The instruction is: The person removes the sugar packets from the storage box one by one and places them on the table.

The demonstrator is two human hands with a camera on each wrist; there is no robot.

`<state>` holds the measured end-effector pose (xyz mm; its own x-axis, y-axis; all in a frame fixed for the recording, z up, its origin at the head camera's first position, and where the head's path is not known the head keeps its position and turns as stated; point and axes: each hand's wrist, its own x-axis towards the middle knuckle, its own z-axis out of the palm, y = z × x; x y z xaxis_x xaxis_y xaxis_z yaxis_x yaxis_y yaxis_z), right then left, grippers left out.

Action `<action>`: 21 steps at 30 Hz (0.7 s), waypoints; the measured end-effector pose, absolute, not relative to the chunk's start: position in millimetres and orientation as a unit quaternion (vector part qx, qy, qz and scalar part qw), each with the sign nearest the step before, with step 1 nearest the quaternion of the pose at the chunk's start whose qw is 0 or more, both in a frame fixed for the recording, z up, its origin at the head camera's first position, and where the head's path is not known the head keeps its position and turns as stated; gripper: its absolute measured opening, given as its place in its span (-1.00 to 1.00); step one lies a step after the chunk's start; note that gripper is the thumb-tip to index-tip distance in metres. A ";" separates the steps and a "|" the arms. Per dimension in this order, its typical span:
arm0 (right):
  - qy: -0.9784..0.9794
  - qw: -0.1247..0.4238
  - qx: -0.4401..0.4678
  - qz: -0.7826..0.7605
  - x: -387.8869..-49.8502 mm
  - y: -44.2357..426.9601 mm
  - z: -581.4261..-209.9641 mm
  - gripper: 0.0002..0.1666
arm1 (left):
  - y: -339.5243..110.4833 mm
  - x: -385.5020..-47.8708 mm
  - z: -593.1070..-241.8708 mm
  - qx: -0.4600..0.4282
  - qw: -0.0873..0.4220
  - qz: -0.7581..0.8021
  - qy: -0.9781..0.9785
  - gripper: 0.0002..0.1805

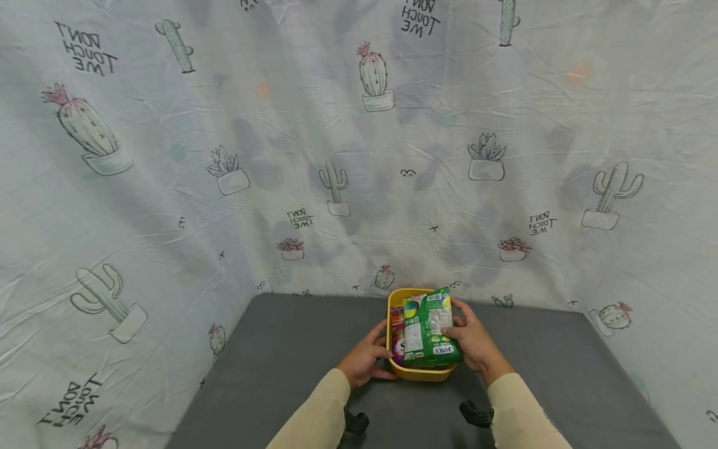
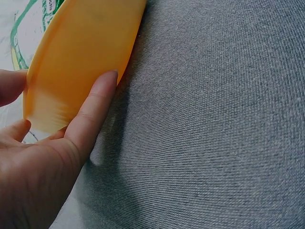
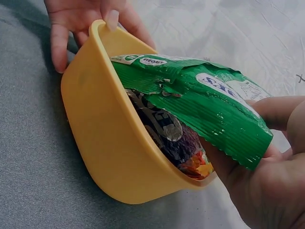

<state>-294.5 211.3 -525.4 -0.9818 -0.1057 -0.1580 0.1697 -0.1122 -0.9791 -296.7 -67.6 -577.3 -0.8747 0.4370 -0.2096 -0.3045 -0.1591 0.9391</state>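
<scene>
A yellow plastic basin (image 1: 421, 375) sits on the grey surface, tilted in the right wrist view. My left hand (image 1: 364, 358) holds its left side, with the thumb at the rim and another finger along the outer wall (image 2: 81, 47). On the opposite side my right hand (image 1: 477, 343) grips a green FOX'S candy bag (image 1: 429, 330) by its edge, thumb on top. The bag lies over the basin's opening, partly above the right rim. Beneath and beside it, a dark purple packet (image 3: 167, 126) and red-purple packets (image 1: 397, 340) show inside; the green bag hides the other contents.
The grey tabletop (image 1: 314, 324) extends to both sides of the basin. Behind and around it hangs a whitish sheet (image 1: 359, 143) printed with cacti. Two black curved pieces (image 1: 477, 414) jut inward by the sleeves.
</scene>
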 end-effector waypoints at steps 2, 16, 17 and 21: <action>0.659 0.090 0.023 -0.746 -294.3 213.0 -526.0 0.04 | -67.7 -296.3 -577.6 0.056 0.242 0.759 0.602 0.05; 0.651 0.074 0.035 -0.754 -291.6 237.1 -519.2 0.01 | -67.9 -296.2 -581.0 0.051 0.240 0.757 0.606 0.03; 0.651 0.072 0.035 -0.754 -291.5 238.7 -519.2 -0.01 | -67.7 -296.6 -581.2 0.051 0.240 0.757 0.605 0.03; 0.658 0.070 0.037 -0.749 -290.1 243.9 -519.9 -0.12 | -68.2 -297.1 -582.2 0.050 0.241 0.759 0.603 0.02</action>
